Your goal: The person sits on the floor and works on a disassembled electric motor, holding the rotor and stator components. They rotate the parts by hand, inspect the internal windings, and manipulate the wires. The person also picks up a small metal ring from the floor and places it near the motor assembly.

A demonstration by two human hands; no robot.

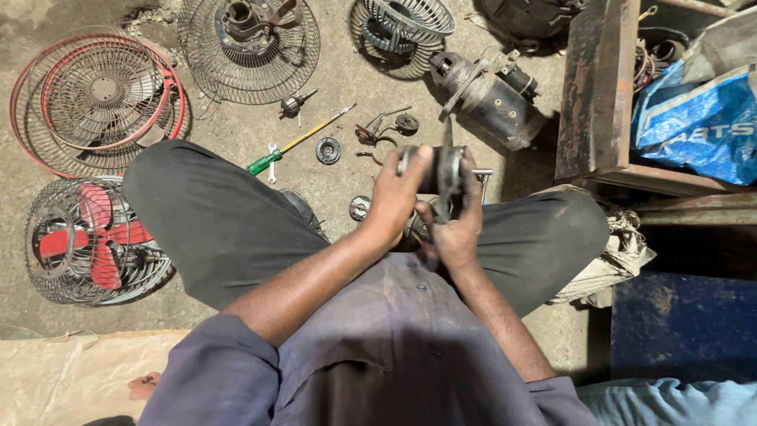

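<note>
I sit cross-legged on a concrete floor and hold a small dark metal motor part (443, 170) above my lap with both hands. My left hand (397, 197) wraps its left side, thumb up on its top edge. My right hand (457, 225) grips it from below and the right, fingers closed around it. A short metal shaft (482, 173) sticks out to the right of the part. My hands hide its lower half.
A green-handled screwdriver (293, 143), small round parts (328, 150) and pliers (374, 130) lie on the floor ahead. Wire fan guards (95, 102), a red-bladed fan (91, 241) and a large motor (493, 99) lie around. A rusty metal frame (595, 95) and blue bag (698, 118) stand at right.
</note>
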